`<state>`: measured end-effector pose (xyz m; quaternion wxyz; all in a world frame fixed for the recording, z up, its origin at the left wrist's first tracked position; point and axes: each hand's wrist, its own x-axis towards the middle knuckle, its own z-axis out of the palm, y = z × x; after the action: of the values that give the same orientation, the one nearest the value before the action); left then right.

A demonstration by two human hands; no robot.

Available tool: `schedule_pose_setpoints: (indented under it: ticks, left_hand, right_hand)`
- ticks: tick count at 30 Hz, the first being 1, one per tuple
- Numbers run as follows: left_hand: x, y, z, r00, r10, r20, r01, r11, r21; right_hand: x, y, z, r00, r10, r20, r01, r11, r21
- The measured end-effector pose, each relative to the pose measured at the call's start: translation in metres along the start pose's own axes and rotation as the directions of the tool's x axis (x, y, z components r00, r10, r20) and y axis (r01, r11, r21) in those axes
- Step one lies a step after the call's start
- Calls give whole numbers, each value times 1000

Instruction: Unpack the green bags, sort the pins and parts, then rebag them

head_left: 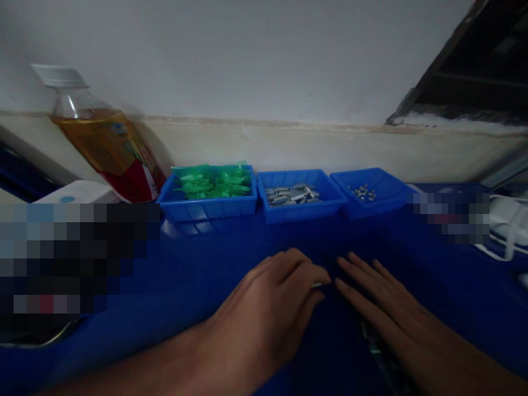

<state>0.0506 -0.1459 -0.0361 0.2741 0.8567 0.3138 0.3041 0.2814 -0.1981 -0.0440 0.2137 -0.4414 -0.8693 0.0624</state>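
My left hand rests on the blue table cover, its fingers curled and pinched on a small silvery metal piece at the fingertips. My right hand lies beside it with fingers stretched out flat on the cover, its fingertips almost touching the left hand's. A thin dark tool or strip shows under the right hand; I cannot make out what it is. Both hands are well in front of the three blue trays.
Along the wall stand three blue trays: one with green plastic parts, one with grey metal blocks, one with small silvery nuts. A tilted bottle of amber liquid is at left, white cables at right.
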Motion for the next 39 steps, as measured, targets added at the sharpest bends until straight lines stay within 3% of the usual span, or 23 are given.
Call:
schedule_pose_setpoints:
  ticks: [4,7,10,14,17,21,24,32,39]
  left_hand:
    - [5,-4,-3,989,-116,-92,101,984,-148]
    - [8,-8,-4,961,-247,-121,211,945,-252]
    - [10,-11,-3,940,-320,-120,254,889,-381]
    - [9,-13,-1,932,-345,-109,250,832,-495]
    - [8,-14,-1,934,-349,-81,255,805,-535]
    - [8,-14,-1,942,-331,-45,251,790,-559]
    - [7,-12,-2,948,-316,-27,252,800,-545]
    - [9,-11,-2,937,-346,-45,282,827,-487]
    - [10,-8,-6,923,-383,-51,334,857,-392]
  right_hand:
    - [15,-10,-5,992,-76,96,84,993,-85]
    - [21,-16,4,991,-46,128,64,989,-137]
    - [32,-21,13,989,-6,146,16,997,-73]
    - [55,-18,15,999,-12,-34,14,998,63]
    - [70,-7,13,978,-95,-187,99,995,11]
    - [81,4,13,943,-294,-155,279,954,-111]
    - [82,5,15,920,-359,-159,344,932,-114]
    - [88,4,15,974,-160,-161,171,984,54]
    - [89,1,16,977,-124,-171,147,981,130]
